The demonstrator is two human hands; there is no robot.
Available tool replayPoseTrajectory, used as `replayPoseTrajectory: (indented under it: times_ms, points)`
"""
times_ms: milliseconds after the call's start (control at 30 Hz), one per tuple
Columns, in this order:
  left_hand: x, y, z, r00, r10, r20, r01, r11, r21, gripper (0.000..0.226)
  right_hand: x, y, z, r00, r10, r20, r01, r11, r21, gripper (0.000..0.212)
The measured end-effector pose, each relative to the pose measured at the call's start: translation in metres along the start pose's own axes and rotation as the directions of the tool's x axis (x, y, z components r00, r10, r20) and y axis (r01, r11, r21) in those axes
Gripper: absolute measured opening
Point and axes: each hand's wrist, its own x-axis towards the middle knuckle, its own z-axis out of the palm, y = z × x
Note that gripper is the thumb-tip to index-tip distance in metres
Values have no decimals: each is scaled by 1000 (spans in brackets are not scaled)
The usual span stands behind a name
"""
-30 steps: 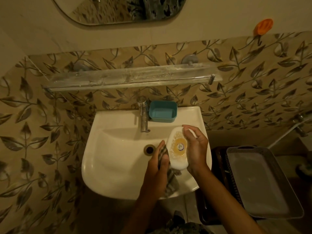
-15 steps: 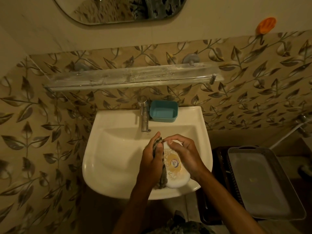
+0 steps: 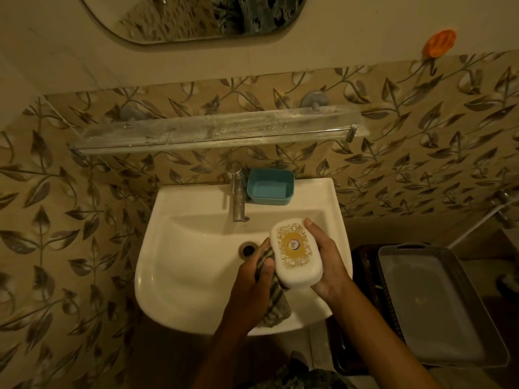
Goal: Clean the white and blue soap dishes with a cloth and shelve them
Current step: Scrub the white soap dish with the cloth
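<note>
The white soap dish (image 3: 295, 252), oval with a gold patterned lid, is held over the sink basin by my right hand (image 3: 327, 261), which grips its right side. My left hand (image 3: 252, 279) clutches a striped cloth (image 3: 273, 303) and presses it against the dish's left edge. The blue soap dish (image 3: 270, 187) sits open and upright on the sink's back ledge, right of the tap. A glass shelf (image 3: 219, 130) with a metal rail is fixed to the wall above the sink.
The white sink (image 3: 179, 265) has a metal tap (image 3: 237, 192) at the back and a drain (image 3: 248, 249). A grey tray (image 3: 438, 307) lies on a dark basket at the right. A mirror (image 3: 196, 15) and an orange hook (image 3: 439, 42) are on the wall.
My right hand turned and tilted the white dish while my left hand rubbed the cloth along it; the cloth now sits at the dish's left edge, lower than half a second ago.
</note>
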Motion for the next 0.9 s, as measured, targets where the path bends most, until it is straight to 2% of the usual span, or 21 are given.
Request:
replayPoseTrajectory:
  times_ms: [133, 267, 400, 467, 533, 600, 667, 700, 767, 900]
  points:
    - [7, -4, 1, 996, 46, -80, -40, 997, 71, 45, 2, 7, 4, 996, 12, 83, -18, 997, 75, 43]
    - [7, 1, 2, 955, 143, -258, -106, 983, 153, 48, 3, 10, 0, 996, 38, 86, -48, 992, 113, 54]
    - [-5, 17, -2, 872, 234, -431, -263, 965, -8, 38, 4, 7, 1, 992, -53, 115, 35, 987, 156, 46]
    - [-15, 22, -2, 875, 301, -380, -349, 935, -63, 36, 6, 7, 4, 991, -61, 122, 40, 985, 170, 48]
    - [-21, 22, 6, 886, 390, -250, -399, 917, 15, 43, 5, 10, 9, 989, -39, 140, 12, 981, 193, 47]
    - [-18, 20, 18, 871, 470, -147, -414, 861, 296, 51, 3, 16, 11, 986, 1, 165, -32, 982, 184, 45]
    - [-6, 11, 31, 832, 546, -100, -412, 727, 549, 51, 0, 21, 10, 982, 43, 184, -70, 987, 144, 53]
    - [0, 9, 35, 832, 545, -102, -398, 715, 575, 50, 0, 23, 7, 981, 54, 184, -79, 988, 132, 57]
    - [9, 8, 39, 851, 504, -146, -373, 776, 509, 46, 0, 24, 4, 985, 59, 163, -81, 988, 133, 60]
    - [24, 9, 27, 881, 424, -209, -306, 849, 431, 44, -3, 24, 6, 986, 52, 159, -74, 988, 134, 51]
